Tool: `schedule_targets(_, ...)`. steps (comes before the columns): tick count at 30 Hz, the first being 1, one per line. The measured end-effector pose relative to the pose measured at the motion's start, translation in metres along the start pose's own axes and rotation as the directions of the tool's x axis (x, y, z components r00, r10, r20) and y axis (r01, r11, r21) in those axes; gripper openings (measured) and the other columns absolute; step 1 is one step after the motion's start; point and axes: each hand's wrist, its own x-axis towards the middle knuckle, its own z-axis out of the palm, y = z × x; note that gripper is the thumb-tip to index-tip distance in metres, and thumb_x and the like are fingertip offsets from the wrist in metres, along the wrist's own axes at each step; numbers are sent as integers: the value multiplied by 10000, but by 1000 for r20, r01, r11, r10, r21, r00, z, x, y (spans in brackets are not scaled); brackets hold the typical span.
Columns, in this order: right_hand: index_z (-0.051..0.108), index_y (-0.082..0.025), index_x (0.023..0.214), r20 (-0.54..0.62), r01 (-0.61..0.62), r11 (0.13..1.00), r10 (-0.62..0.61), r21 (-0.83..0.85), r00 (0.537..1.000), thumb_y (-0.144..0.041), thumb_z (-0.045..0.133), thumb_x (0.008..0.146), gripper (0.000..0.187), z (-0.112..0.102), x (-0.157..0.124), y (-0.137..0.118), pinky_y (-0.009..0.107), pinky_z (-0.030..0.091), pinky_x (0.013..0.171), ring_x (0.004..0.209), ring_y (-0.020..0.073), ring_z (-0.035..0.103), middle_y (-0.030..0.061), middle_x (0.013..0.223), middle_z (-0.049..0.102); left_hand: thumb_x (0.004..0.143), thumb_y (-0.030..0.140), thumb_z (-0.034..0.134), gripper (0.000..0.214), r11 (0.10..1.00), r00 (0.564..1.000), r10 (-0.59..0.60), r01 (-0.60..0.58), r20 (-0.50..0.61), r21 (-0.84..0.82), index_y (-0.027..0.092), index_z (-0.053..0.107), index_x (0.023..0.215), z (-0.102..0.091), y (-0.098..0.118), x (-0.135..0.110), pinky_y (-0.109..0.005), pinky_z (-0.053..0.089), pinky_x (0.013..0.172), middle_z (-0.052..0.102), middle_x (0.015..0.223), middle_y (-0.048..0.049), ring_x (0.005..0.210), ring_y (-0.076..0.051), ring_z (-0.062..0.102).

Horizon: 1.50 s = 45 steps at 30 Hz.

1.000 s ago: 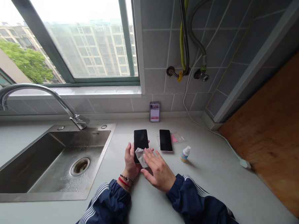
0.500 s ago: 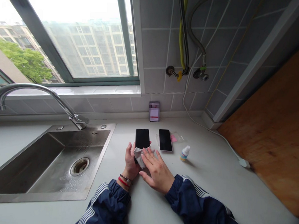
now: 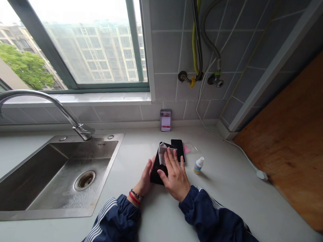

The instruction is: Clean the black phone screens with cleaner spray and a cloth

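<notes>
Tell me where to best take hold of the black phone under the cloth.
Pinch the long edges of the black phone, coming from the near side: it seems flat; the right hand and cloth cover its face, the left hand is at its left edge.

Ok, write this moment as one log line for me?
left hand: steadies black phone | right hand: presses white cloth onto it | nearby: second phone, small bottle

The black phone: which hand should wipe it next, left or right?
Probably the right hand: its fingers press the white cloth on the black phone, while the left hand steadies its edge.
</notes>
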Motion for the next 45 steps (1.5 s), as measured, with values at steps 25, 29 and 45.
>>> schedule_targets(25, 478, -173, 1516, 194, 307, 941, -331, 142, 923, -433, 618, 959, 630, -11, -3, -8, 739, 114, 1205, 1571, 379, 85, 75, 1626, 359, 886, 787, 439, 881, 948, 999, 3, -17, -46, -319, 161, 472, 1504, 7, 11, 1, -587, 328, 1187, 633, 1394, -198, 1371, -395, 525)
schedule_targets(29, 519, -211, 1489, 209, 315, 937, -341, 150, 916, -444, 604, 970, 575, -12, -1, -7, 759, 108, 1192, 1570, 375, 100, 64, 1594, 423, 872, 815, 420, 904, 948, 999, -12, -1, -38, -317, 165, 483, 1496, 7, 11, 1, -580, 328, 1188, 617, 1413, -198, 1378, -397, 516)
schedule_targets(45, 195, -145, 1635, 9, 65, 998, -65, 27, 998, -315, 482, 1024, 696, 2, -1, -3, 666, 204, 1222, 1568, 336, 156, 136, 1675, 207, 911, 780, 399, 792, 997, 1000, -5, 6, 9, -81, 191, 630, 1388, 2, 1, 2, -487, 206, 1265, 551, 1513, -111, 1512, -349, 327)
